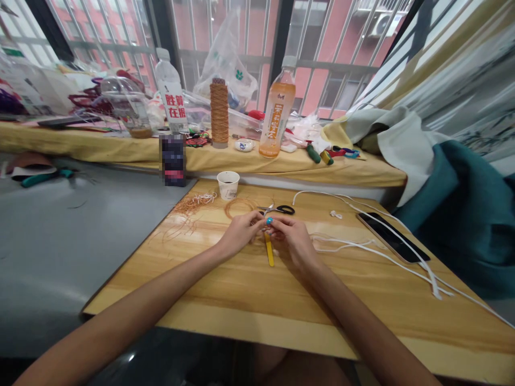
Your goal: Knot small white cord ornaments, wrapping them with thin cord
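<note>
My left hand (243, 231) and my right hand (295, 238) meet above the middle of the wooden table (209, 289). Their fingertips are pinched together around a small bright blue bead (269, 220). What else lies between the fingers is too small to make out. Beneath the hands rests a slim tool with a yellow handle (269, 252), its far end hidden by the fingers. Just beyond them lie scissors with black handles (285, 209) and a loose coil of brown thread (237, 208). White cords (346, 244) run to the right from beside my right hand.
A paper cup (228, 186) stands at the table's back edge, near brown thread scraps (189, 206). At the right lies a phone (394, 236) with white cord across it. The sill behind holds a thread spool (219, 115), an orange drink bottle (277, 110) and a clear bottle (171, 94).
</note>
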A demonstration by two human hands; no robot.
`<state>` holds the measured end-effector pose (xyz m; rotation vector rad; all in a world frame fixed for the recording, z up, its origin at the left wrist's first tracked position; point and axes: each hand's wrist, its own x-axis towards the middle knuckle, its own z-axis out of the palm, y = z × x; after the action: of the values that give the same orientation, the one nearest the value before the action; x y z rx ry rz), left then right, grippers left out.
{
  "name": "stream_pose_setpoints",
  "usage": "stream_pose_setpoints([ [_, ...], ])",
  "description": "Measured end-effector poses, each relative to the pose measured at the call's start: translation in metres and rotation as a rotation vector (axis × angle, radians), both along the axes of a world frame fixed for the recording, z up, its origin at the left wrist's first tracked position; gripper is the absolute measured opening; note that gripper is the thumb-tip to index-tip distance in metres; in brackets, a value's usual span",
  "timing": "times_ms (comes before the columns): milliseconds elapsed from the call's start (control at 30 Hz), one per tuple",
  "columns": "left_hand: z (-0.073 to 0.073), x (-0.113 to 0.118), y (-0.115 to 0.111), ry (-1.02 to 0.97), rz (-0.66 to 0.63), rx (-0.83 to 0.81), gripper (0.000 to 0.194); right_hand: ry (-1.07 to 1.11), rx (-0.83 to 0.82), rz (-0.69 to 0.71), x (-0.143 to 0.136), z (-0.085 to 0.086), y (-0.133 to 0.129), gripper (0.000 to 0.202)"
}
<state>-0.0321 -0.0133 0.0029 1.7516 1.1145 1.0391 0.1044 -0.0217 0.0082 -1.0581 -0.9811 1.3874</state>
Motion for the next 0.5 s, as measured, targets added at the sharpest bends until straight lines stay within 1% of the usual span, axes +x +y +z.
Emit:
stream_pose_setpoints([
  [67, -0.0006, 0.0005, 0.0005, -0.044, -0.032, -0.044, 0.024, -0.031, 0.031, -0.028, 0.0002, -0.0002, 0.0006, 0.016],
  [233, -0.0025, 0.0022, 0.0044, -0.167, -0.055, -0.21, 0.019, -0.029, 0.066, -0.033, -0.001, -0.0039, 0.0022, 0.017],
  [367, -0.0018, 0.0026, 0.0035, -0.143, -0.019, -0.175, 0.02, -0.007, 0.048, -0.001, -0.0006, -0.0073, 0.0033, 0.018],
  [500, -0.001, 0.0019, 0.0017, -0.114, 0.035, -0.145, 0.02, 0.039, 0.031, 0.046, 0.0005, -0.0063, 0.0036, 0.018],
])
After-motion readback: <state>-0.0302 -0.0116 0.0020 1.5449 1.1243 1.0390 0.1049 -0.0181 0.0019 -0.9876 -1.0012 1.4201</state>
